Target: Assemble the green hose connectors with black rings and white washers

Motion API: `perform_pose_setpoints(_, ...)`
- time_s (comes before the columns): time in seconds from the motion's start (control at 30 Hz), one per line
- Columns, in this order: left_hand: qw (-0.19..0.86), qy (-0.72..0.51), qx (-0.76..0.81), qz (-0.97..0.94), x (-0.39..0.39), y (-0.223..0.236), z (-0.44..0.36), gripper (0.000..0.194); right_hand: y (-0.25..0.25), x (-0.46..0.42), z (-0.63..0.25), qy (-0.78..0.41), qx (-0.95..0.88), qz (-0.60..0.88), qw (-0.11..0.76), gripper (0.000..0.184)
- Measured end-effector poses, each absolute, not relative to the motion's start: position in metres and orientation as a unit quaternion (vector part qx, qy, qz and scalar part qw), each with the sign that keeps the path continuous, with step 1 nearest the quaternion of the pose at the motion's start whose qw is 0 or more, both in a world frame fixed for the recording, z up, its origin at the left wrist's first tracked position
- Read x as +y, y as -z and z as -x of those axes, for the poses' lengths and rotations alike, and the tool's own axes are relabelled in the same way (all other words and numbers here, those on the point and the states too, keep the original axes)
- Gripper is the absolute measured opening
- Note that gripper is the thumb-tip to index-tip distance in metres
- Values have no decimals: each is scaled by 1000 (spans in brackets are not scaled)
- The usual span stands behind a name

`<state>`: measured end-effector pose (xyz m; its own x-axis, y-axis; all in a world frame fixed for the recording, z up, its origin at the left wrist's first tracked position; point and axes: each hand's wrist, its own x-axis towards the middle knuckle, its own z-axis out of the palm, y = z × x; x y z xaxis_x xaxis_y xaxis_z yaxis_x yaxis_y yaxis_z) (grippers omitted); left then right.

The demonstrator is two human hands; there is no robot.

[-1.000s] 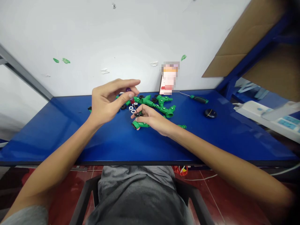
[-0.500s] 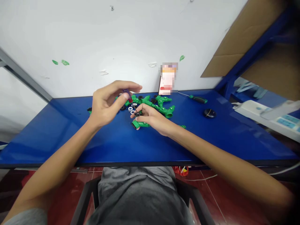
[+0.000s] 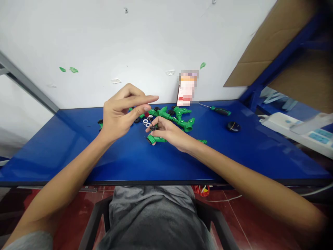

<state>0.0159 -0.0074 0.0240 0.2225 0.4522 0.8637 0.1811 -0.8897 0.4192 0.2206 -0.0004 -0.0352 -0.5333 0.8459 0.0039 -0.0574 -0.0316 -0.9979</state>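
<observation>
My left hand (image 3: 122, 113) is closed in a pinch around a small screwdriver (image 3: 146, 114); only the red end of its handle and its thin shaft show, the rest hidden behind the fingers. The shaft slants down to a small black part (image 3: 153, 128) at the fingertips of my right hand (image 3: 169, 133). That hand is wrapped round a green plastic hose fitting (image 3: 158, 139) with a dark opening at its left end. Its fingers and palm cover much of the fitting. White ring washers (image 3: 145, 121) lie just beyond, on the blue table (image 3: 125, 159).
Behind my hands lie several green Y-shaped fittings (image 3: 186, 124) and black rings (image 3: 171, 112). A phone (image 3: 186, 92) leans on the wall. To the right are a green-and-black screwdriver (image 3: 220, 110), a round black object (image 3: 233, 126) and a white power strip (image 3: 299, 130).
My left fingers have shifted round the screwdriver handle, with index finger and thumb closer together, so its purple part no longer shows. My right hand keeps its hold on the green fitting.
</observation>
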Motion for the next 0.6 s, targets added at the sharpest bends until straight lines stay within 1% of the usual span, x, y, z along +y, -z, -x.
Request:
perform_pose_setpoints(0.07,144,-592,206,-765,-9,-23,-17,25,36,-1,-220,-639,-600,329,351,30)
perform_pose_setpoints(0.17,202,-569,212,-769,-13,-22,-17,30,38,-1,-220,-643,-600,328,346,30)
perform_pose_setpoints(0.23,221,-552,218,-774,-14,-22,-17,32,39,-2,-219,-649,-598,323,342,30)
perform_pose_setpoints(0.3,208,-554,221,-775,-12,-22,-17,28,38,-3,-218,-653,-596,318,342,30)
perform_pose_setpoints(0.43,139,-587,206,-770,-8,-22,-17,17,36,-4,-218,-651,-592,323,348,31)
perform_pose_setpoints(0.5,138,-585,209,-771,-9,-22,-16,18,36,-3,-218,-649,-594,325,347,31)
perform_pose_setpoints(0.6,172,-563,218,-778,-12,-22,-16,21,39,-3,-217,-653,-597,321,339,32)
